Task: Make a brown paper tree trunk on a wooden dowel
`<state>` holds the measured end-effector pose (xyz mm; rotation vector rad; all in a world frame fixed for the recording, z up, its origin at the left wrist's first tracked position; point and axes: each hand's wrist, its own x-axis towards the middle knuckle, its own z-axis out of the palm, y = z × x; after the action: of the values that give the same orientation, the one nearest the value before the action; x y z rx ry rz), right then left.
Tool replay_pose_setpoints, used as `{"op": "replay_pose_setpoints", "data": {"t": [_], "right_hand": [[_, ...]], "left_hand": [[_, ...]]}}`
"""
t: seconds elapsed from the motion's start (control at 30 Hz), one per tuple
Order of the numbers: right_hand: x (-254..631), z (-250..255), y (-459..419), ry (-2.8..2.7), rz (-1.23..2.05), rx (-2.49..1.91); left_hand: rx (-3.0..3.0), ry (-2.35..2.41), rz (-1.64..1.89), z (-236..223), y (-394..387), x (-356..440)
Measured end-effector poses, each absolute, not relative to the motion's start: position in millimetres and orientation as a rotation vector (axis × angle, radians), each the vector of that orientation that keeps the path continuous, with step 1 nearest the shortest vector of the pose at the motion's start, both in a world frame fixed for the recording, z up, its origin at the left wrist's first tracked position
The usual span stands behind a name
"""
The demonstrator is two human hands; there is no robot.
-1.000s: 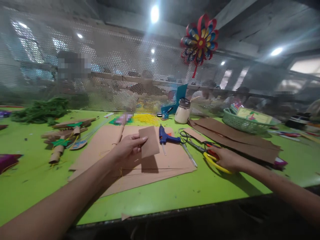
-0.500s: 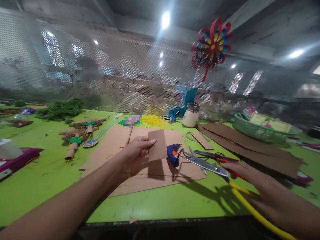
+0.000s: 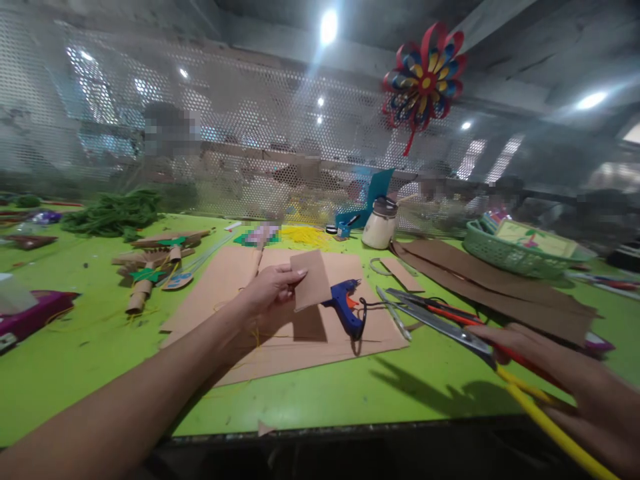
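Observation:
My left hand point(image 3: 274, 288) pinches a small rectangular piece of brown cardboard point(image 3: 311, 279) above larger flat cardboard sheets point(image 3: 235, 267) on the green table. Just right of that piece lies a blue hot glue gun point(image 3: 346, 310) with an orange trigger and a black cord. At the right, my right hand point(image 3: 535, 360) is closed on large scissors point(image 3: 445, 323) with a long yellow handle, their blades pointing left. A tool with red handles point(image 3: 453, 312) lies right beside the blades; part of it is hidden by the scissors and hand.
Behind stand a cream jar point(image 3: 379, 227) and a green basket point(image 3: 520, 250). Dark brown cardboard strips point(image 3: 490, 287) lie on the right. Cardboard-roll figures point(image 3: 143, 290), green fibre point(image 3: 113, 213) and a purple box point(image 3: 35, 317) are on the left. A paper flower point(image 3: 425, 83) hangs above.
My right hand has moved right with the scissors, away from the glue gun, which now shows more fully. My left hand and its cardboard piece have shifted slightly left and up in view.

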<state>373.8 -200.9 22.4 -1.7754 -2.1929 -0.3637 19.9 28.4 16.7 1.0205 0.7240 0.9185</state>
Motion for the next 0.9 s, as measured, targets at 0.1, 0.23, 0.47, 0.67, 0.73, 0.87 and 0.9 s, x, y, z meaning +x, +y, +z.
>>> {"op": "replay_pose_setpoints", "data": {"t": [0.1, 0.23, 0.47, 0.67, 0.73, 0.87, 0.9], "right_hand": [[343, 34, -194, -2.319, -0.370, -1.687], [316, 45, -179, -2.381, -0.399, -1.599], [320, 39, -180, -2.391, -0.453, -1.627], [313, 45, -176, -2.407, -0.514, -1.608], [313, 45, -175, -2.404, -0.530, -1.595], [314, 43, -177, -2.390, -0.547, -1.611], [314, 43, -177, -2.386, -0.541, -1.620]], "left_hand": [[1.041, 0.680, 0.881, 20, 22, 19], [1.059, 0.621, 0.885, 21, 20, 15], [1.069, 0.568, 0.855, 19, 23, 15], [1.066, 0.566, 0.857, 19, 22, 15], [1.077, 0.569, 0.856, 18, 22, 15], [1.078, 0.577, 0.850, 17, 24, 14], [1.080, 0.577, 0.848, 17, 24, 14]]}}
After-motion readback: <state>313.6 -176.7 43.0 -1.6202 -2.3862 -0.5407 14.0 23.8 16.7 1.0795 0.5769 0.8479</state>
